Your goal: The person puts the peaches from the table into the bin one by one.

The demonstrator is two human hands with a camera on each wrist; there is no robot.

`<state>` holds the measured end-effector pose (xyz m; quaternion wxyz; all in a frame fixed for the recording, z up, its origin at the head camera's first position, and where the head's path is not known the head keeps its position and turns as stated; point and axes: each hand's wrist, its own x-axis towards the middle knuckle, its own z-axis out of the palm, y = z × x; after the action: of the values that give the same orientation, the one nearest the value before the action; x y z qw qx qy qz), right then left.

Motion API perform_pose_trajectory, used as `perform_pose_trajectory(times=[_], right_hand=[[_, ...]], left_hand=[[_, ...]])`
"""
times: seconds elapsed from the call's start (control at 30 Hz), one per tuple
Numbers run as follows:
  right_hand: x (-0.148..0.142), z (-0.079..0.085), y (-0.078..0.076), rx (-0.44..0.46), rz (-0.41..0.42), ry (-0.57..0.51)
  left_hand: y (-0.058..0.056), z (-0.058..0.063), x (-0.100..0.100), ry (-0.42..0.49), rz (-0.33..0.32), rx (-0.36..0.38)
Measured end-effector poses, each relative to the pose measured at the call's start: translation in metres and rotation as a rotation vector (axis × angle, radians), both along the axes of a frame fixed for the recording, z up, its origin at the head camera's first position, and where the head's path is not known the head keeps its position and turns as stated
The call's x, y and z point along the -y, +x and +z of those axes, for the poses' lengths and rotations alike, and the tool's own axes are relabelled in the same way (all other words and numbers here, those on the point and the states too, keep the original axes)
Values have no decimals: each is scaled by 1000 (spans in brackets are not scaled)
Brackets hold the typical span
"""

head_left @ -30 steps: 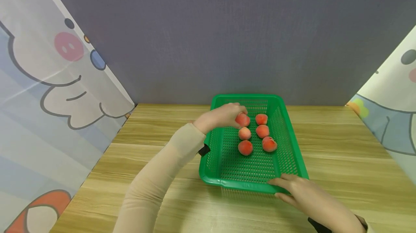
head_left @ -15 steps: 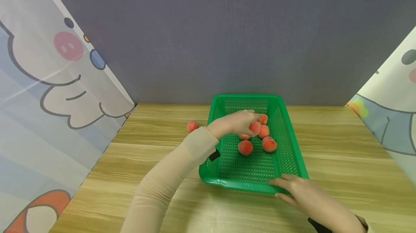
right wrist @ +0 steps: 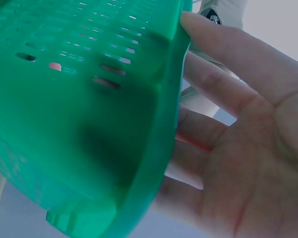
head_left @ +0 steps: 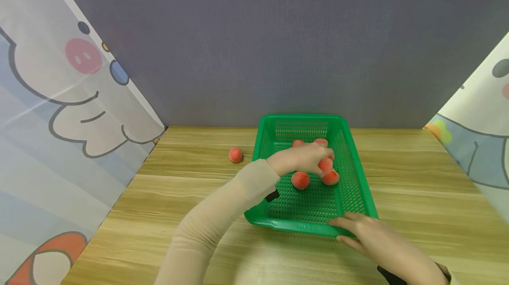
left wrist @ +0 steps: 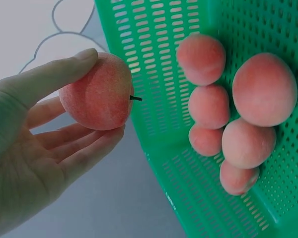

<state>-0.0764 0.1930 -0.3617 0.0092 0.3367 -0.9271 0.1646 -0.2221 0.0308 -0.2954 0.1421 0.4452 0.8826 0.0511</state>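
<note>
My left hand (head_left: pixel 305 157) pinches a peach (head_left: pixel 326 165) over the right side of the green basket (head_left: pixel 310 227). In the left wrist view thumb and fingers curl round that peach (left wrist: pixel 99 91), and its dark stem points away from the palm. Several other peaches (left wrist: pixel 265 89) lie in the basket there, apart from the held one. From above, one loose peach (head_left: pixel 300 180) shows in front of my left hand, which hides some others. At the basket's near right corner my right hand (head_left: pixel 371 236) grips the rim (right wrist: pixel 159 129) between thumb and fingers.
A single peach (head_left: pixel 236 154) lies on the wooden table (head_left: pixel 179 196), left of the basket. A grey wall (head_left: pixel 254 46) rises behind the table. Cartoon-printed sheets (head_left: pixel 51 143) stand on both sides.
My left hand has moved right and slightly nearer across the basket, carrying the peach. The table peach at left has come out from behind my arm. My right hand stays put.
</note>
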Motion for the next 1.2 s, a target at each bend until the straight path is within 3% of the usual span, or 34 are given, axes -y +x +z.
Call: perform_pose_trajectory(times=[0.2, 0.47, 0.8, 1.07, 1.2], right_hand=[[1, 0, -1, 2, -2, 4], [0, 3, -1, 9, 8, 15], [1, 2, 0, -59, -1, 19], [0, 0, 0, -60, 24, 15], [0, 0, 0, -74, 25, 16]], left_hand=[[4, -10, -8, -31, -40, -33], [9, -23, -17, -79, -14, 11], [11, -39, -25, -138, -55, -7], [15, -49, -29, -136, -26, 59], [16, -54, -31, -161, -36, 56]])
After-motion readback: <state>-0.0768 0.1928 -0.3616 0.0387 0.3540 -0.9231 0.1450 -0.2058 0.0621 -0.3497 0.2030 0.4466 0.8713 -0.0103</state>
